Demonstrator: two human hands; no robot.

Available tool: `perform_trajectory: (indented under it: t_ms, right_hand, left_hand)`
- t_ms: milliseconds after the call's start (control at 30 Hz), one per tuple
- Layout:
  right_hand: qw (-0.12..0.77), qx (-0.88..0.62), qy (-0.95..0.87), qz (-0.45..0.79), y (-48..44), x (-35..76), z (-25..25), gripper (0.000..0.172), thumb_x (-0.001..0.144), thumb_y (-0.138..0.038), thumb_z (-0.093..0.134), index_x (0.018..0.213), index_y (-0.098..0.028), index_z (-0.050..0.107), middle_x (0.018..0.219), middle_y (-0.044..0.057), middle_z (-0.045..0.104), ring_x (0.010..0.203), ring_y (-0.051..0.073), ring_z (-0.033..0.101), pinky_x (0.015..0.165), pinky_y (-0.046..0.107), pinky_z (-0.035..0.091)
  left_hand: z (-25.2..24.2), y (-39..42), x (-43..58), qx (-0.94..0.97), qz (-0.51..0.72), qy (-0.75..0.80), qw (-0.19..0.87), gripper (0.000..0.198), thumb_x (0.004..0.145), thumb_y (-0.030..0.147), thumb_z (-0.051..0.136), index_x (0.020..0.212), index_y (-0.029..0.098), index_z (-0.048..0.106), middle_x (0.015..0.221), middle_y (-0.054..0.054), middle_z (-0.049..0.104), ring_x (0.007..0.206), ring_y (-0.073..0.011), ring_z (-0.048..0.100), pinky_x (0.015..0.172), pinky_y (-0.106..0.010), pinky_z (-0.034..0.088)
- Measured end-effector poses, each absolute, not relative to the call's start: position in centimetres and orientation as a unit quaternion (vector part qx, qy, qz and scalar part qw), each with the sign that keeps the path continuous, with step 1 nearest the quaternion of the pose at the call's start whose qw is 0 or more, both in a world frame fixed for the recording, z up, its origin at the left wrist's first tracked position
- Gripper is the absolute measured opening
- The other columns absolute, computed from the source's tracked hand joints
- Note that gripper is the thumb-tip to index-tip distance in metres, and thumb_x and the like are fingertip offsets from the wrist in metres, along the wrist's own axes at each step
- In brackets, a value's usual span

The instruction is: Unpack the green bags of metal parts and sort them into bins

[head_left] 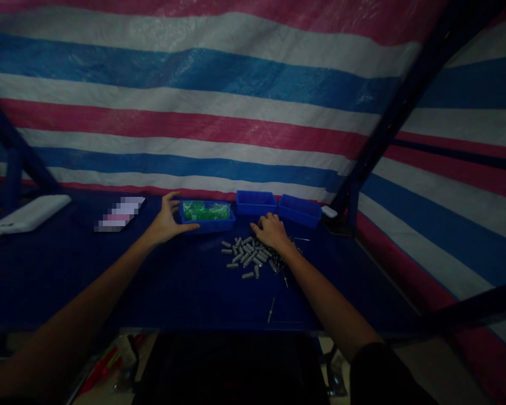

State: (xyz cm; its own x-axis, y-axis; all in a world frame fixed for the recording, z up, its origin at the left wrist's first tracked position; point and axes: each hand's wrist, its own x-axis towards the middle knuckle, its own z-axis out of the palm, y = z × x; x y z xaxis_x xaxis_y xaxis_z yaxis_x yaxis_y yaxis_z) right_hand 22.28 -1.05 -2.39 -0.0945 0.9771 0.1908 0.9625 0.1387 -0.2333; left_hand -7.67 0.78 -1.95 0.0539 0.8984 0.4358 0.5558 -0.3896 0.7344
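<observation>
My left hand point(167, 221) is spread around the left end of a blue bin point(213, 226), thumb along its front and fingers at its far left corner. Inside that bin lie green items in clear plastic wrap point(206, 210). My right hand point(271, 230) is over the far side of a loose pile of small grey cylinders point(249, 256), its thumb apart from the slightly bent fingers. Nothing shows in its grasp. Thin metal pins with stems point(285, 278) lie partly under my right wrist, and another pin point(271, 310) rests nearer the table's front edge.
Two more blue bins, a middle one point(256, 211) and a right one point(300, 218), stand at the back of the blue table point(185, 281). A small white case point(329, 212) sits beside them. At left are a pixelated flat item point(120, 215) and a white device point(31, 214). Striped sheeting hangs behind.
</observation>
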Motion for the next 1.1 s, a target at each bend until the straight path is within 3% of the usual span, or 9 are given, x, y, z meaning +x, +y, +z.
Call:
perform_trajectory:
  t_ms: [167,400,567,733,933,1100]
  right_hand:
    - [0.244,-0.636,-0.731,0.039,-2.9,23.2,-2.4,0.034,0.083,-0.047,0.038,0.08,-0.018,0.056,0.087,0.008,0.06,0.091,0.022,0.048,0.077,0.034,0.038]
    - [0.342,-0.609,-0.706,0.116,-3.9,22.0,-2.9,0.029,0.081,-0.042,0.044,0.096,-0.02,0.053,0.083,0.004,0.061,0.088,0.02,0.052,0.075,0.031,0.04]
    - [0.361,-0.598,-0.702,0.135,-4.3,21.6,-3.3,0.049,0.079,-0.035,0.044,0.123,-0.018,0.035,0.091,0.008,0.061,0.089,0.021,0.055,0.077,0.033,0.041]
    - [0.372,-0.574,-0.71,0.164,-4.7,22.3,-3.6,0.079,0.069,-0.027,0.053,0.135,-0.021,0.011,0.101,0.007,0.058,0.09,0.022,0.056,0.079,0.034,0.042]
    - [0.397,-0.542,-0.732,0.115,-4.7,23.5,-2.7,0.081,0.062,-0.017,0.056,0.134,-0.018,0.02,0.107,0.009,0.052,0.094,0.021,0.052,0.084,0.034,0.041]
    - [0.365,-0.528,-0.756,0.127,-4.1,24.9,-2.4,0.064,0.057,-0.002,0.044,0.118,-0.02,0.048,0.1,0.005,0.053,0.094,0.018,0.05,0.087,0.03,0.04]
  left_hand:
    - [-0.8,-2.3,-6.1,0.732,0.491,0.468,0.062,0.098,0.05,0.043,0.075,0.127,0.025,0.017,0.128,-0.012,0.033,0.119,-0.029,0.038,0.094,-0.044,0.04]
    - [3.4,-5.2,-2.5,0.865,0.33,0.367,-0.09,0.082,0.059,0.043,0.07,0.128,0.024,0.03,0.128,-0.011,0.034,0.128,-0.0381,0.017,0.1,-0.059,0.022]
    - [5.3,-5.8,1.4,0.923,0.229,0.293,-0.103,0.072,0.062,0.02,0.067,0.127,0.027,0.037,0.133,-0.009,0.029,0.13,-0.0383,0.005,0.101,-0.059,0.02]
    - [6.2,-5.5,3.4,0.945,0.174,0.261,-0.095,0.07,0.063,0.009,0.059,0.127,0.028,0.038,0.138,-0.007,0.026,0.129,-0.0331,0.013,0.101,-0.053,0.025]
    - [7.6,-5.0,4.0,0.951,0.119,0.265,-0.106,0.073,0.063,0.006,0.055,0.128,0.031,0.036,0.14,-0.003,0.028,0.129,-0.0319,0.016,0.098,-0.052,0.029]
    - [8.1,-5.3,3.7,0.954,0.103,0.242,-0.143,0.061,0.062,0.007,0.057,0.119,0.027,0.047,0.137,-0.004,0.032,0.131,-0.0301,0.013,0.102,-0.049,0.024]
